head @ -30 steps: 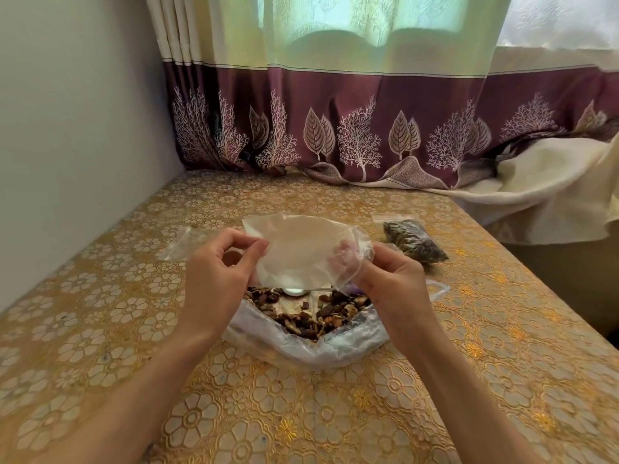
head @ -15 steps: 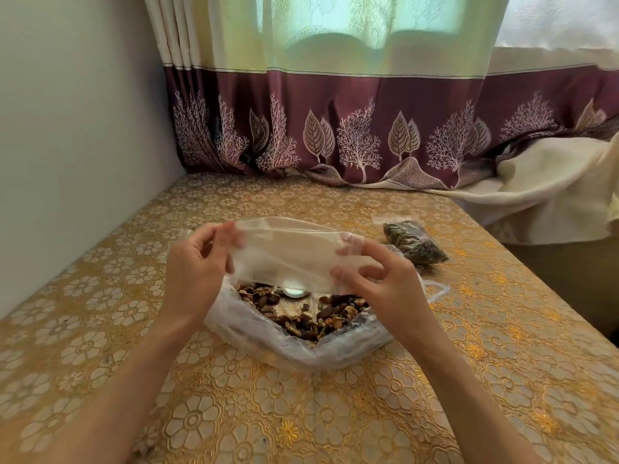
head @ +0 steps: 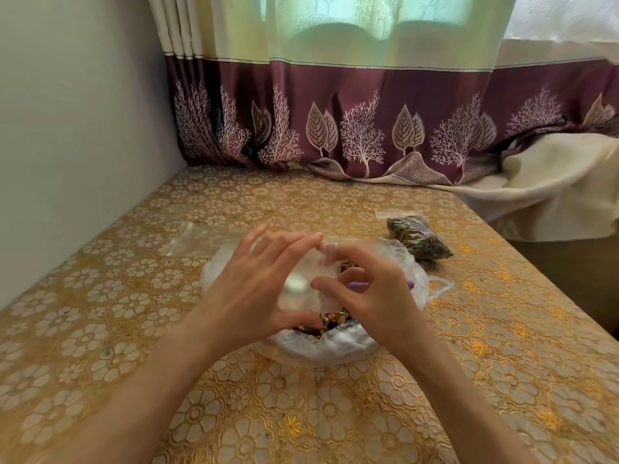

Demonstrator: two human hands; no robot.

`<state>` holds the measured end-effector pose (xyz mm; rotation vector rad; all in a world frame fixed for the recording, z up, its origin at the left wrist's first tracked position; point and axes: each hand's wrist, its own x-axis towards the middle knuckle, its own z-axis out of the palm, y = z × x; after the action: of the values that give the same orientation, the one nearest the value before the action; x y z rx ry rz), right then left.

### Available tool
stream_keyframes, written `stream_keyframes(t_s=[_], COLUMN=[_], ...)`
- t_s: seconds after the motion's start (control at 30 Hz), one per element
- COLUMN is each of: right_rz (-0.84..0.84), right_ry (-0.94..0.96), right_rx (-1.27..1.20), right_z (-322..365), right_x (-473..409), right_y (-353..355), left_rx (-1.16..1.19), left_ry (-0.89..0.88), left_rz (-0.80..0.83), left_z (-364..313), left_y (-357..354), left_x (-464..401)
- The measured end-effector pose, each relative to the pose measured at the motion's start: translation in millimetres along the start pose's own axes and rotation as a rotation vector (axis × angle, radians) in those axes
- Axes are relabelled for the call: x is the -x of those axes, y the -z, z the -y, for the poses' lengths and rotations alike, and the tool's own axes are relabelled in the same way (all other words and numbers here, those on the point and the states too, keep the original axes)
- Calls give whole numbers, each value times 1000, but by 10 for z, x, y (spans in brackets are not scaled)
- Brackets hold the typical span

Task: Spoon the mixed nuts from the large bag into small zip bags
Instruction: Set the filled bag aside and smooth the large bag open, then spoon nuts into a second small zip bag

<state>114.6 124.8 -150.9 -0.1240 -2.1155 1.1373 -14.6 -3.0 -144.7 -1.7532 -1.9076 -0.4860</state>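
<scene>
Flanking large bag (head: 338, 346): filled bag (head: 418, 237), empty bag (head: 197, 237)

Gold-patterned table (head: 502, 380) — nut bags (head: 418, 241)

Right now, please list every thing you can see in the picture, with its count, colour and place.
large bag: one, whitish plastic, open, on the table in front of the person
mixed nuts: many, brown and dark, inside the large bag
small zip bag in the hands: one, clear, apparently empty, held over the large bag
spoon handle: one, purple, partly hidden behind the right hand
filled small zip bag: one, clear with dark contents, on the table to the far right
flat zip bag: one visible, clear, on the table to the left
table cover: one, gold with flower pattern
curtain: one, pale green above, maroon with trees and leaves below
cloth: one, cream, far right
left hand: one, pinches the small zip bag
right hand: one, pinches the same bag
</scene>
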Motion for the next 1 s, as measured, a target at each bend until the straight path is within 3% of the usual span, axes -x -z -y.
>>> stream_keyframes(t_s=[0.27, 0.47, 0.57, 0.63, 0.77, 1.0], right_rz=[-30, -216, -304, -254, 5, 88], right_ry=[51, 50, -15, -130, -383, -406], right_rx=[49, 93, 386, 567, 740, 665], right_z=[26, -7, -104, -187, -279, -304], right_x=[7, -41, -72, -79, -68, -90], right_y=[-36, 59, 228, 345, 457, 500], left_rx=[35, 112, 163, 173, 232, 387], left_ry=[37, 135, 168, 179, 246, 364], left_rz=[-76, -144, -169, -166, -188, -310], left_z=[-30, -8, 23, 35, 21, 23], left_y=[9, 6, -3, -15, -6, 9], left_x=[-2, 18, 27, 34, 35, 22])
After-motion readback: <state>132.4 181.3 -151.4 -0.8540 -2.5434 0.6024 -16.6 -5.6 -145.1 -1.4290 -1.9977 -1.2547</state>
